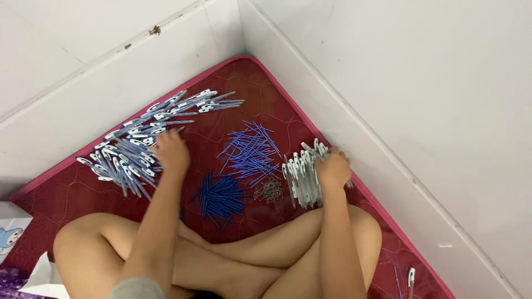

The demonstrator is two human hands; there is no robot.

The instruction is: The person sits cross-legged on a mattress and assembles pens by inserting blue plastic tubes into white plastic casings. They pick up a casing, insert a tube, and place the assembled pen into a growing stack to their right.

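1. We sit cross-legged in the corner of a red quilted mattress point(72, 191), with the white walls point(421, 111) on two sides, so every pile lies within arm's reach in an arc ahead of the knees.
2. Our left hand point(170, 150) rests on the near edge of the large heap of blue-and-white plastic pen barrels point(144, 138). The fingers curl down into the heap; we cannot tell whether they pinch a single barrel, because the back of the hand covers them.
3. Our right hand point(333, 169) lies on top of the cluster of white plastic pen caps with clips point(302, 177), beside the right wall. The fingers are bent and close together over the cluster, apparently gathering or steadying it; whether a piece is gripped is hidden.
4. Between the two hands lie three separate groups, kept apart by kind:
   - the loose scatter of thin blue ink refills point(252, 149), farther from us;
   - the tighter pile of short dark-blue pen pieces point(221, 196), nearer the legs;
   - the small clump of metal springs point(270, 191), just beside the white caps.
5. A single stray white cap point(411, 275) lies apart at the lower right, near the mattress edge.
6. At the lower left, crumpled white paper point(41, 274) sits off the working area.
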